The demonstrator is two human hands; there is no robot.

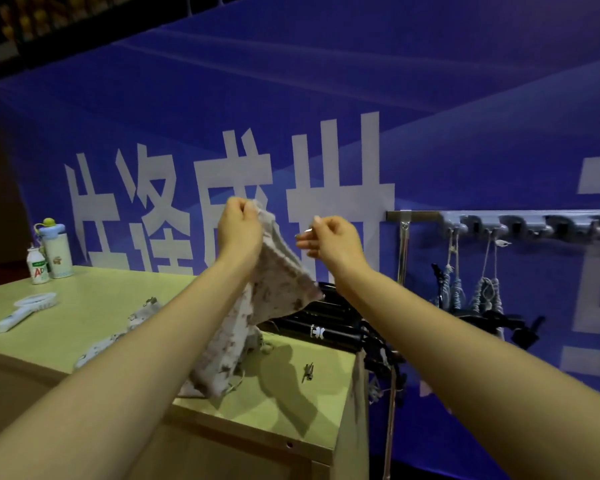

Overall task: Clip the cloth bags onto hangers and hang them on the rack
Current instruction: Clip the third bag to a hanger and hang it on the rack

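A pale green table is standing in front of a big blue banner printed with large white characters. At the table's far left corner a bottle with a blue lid and a small white drink bottle are standing side by side, and a white hand mirror is lying flat nearer the camera. A small metal clip is lying near the table's right edge. To the right of the table a metal rack is running along the banner, with a row of grey hooks; two small knotted bags are hanging from it by their cords. Dark objects are lying below the rack, too dim to identify.

The left hand is pinching the top corner of a cloth bag and holding it up above the table, fingers closed on the fabric. The bag is pale with brownish blotchy print, hanging in folds down toward the tabletop. More of the same printed cloth is lying on the table behind the left forearm. The right hand is raised just beside the bag, its fingertips pinched on a small shiny object that is too small to make out.
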